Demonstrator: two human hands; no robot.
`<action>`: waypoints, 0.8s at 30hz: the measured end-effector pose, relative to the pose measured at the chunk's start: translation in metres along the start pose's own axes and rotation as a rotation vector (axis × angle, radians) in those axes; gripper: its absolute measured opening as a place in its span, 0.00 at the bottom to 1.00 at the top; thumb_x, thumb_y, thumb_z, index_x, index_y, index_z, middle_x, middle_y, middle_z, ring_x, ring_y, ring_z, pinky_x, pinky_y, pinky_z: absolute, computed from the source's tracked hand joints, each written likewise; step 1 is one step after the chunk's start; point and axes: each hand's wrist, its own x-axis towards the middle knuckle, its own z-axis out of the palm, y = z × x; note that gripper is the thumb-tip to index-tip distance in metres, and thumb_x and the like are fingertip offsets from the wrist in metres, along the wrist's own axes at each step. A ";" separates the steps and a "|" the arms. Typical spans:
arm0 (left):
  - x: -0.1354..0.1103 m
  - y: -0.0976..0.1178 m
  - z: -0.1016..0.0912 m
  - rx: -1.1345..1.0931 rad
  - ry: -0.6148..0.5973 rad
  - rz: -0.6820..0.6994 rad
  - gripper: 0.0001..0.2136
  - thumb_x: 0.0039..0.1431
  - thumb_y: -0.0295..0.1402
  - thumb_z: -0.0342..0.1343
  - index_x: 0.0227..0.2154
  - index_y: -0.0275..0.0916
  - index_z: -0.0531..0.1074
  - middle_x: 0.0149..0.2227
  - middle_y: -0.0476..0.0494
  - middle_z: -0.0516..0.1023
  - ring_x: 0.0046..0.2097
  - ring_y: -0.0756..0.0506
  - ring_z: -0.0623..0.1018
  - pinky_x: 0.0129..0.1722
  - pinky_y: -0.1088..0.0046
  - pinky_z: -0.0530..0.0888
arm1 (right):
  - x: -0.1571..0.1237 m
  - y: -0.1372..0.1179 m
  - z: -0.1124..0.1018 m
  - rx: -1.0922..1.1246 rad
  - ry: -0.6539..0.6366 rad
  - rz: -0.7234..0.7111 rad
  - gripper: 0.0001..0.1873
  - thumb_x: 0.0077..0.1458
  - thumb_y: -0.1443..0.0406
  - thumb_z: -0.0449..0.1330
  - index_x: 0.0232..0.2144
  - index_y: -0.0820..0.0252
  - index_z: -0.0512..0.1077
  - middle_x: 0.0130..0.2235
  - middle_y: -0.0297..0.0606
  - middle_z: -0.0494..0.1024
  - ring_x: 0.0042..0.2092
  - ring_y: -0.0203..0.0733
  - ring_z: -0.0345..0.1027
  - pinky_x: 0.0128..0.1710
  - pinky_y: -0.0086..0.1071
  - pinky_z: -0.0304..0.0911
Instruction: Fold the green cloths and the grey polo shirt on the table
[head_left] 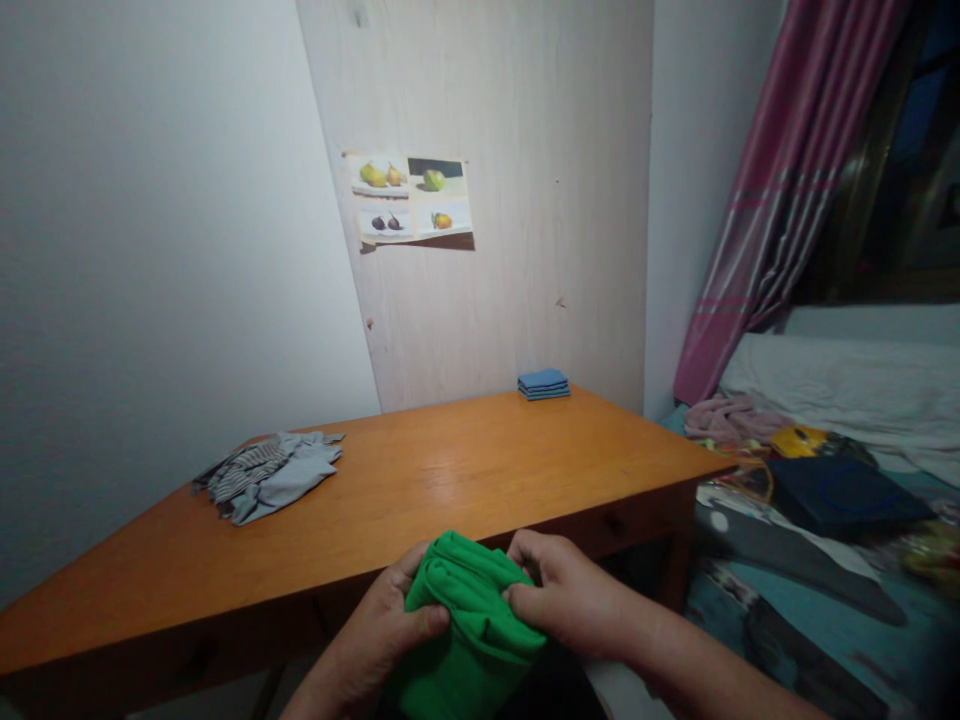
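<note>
A bundle of green cloth (472, 620), folded over in several layers, is held in front of the table's near edge. My left hand (386, 620) grips its left side, the thumb lying across the front of the folds. On the right side my right hand (566, 590) pinches the cloth between thumb and curled fingers. The lower part of the green cloth hangs down below the hands toward the bottom of the view. Whether it is a garment or a plain piece of fabric, I cannot tell.
On the wooden table (442, 470) lie a crumpled grey and striped garment (277, 473) at left and a neatly folded blue cloth stack (544, 384) at the back. A bed with a dark blue box (844, 493) and other items stands at right, beside a pink curtain (780, 190).
</note>
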 end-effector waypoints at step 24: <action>0.008 0.003 0.007 -0.133 0.223 0.024 0.31 0.56 0.38 0.67 0.61 0.41 0.66 0.49 0.33 0.81 0.49 0.34 0.81 0.51 0.57 0.74 | 0.007 0.001 -0.002 0.409 -0.136 -0.178 0.32 0.49 0.56 0.72 0.54 0.55 0.70 0.50 0.41 0.78 0.51 0.49 0.71 0.48 0.38 0.65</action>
